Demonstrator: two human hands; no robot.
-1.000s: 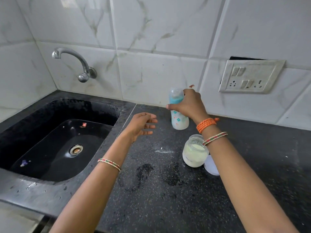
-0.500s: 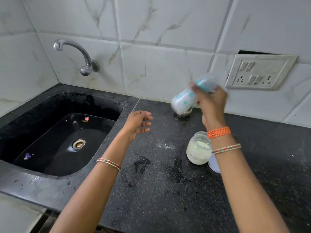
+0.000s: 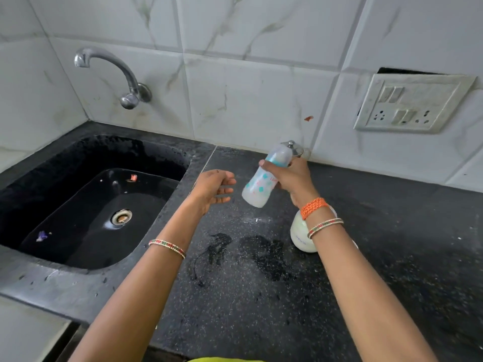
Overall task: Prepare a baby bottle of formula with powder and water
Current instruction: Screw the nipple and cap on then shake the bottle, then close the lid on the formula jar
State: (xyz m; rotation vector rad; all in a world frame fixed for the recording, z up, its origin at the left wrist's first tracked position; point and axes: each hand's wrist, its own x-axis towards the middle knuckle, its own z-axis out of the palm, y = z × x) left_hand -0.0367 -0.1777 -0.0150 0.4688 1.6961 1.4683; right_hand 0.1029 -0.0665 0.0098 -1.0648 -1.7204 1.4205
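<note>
A capped baby bottle (image 3: 258, 186) with a teal ring and coloured print is tilted in the air, its base toward the left and milky liquid inside. My right hand (image 3: 290, 176) grips it around the neck. My left hand (image 3: 215, 186) hovers open just left of the bottle's base, not touching it. A glass jar of pale powder (image 3: 300, 233) stands on the black counter (image 3: 261, 296), partly hidden behind my right wrist. Behind the bottle's cap sits a small steel lidded item (image 3: 294, 147) by the wall.
A black sink (image 3: 86, 205) with a steel drain fills the left side, under a chrome tap (image 3: 115, 74). Wet patches (image 3: 240, 252) and spilled powder mark the counter. A switch and socket plate (image 3: 410, 103) sits on the tiled wall at right.
The bottle was lifted off the counter and tipped; it has now swung down and left, closer to my left hand. The left hand stays open in about the same place.
</note>
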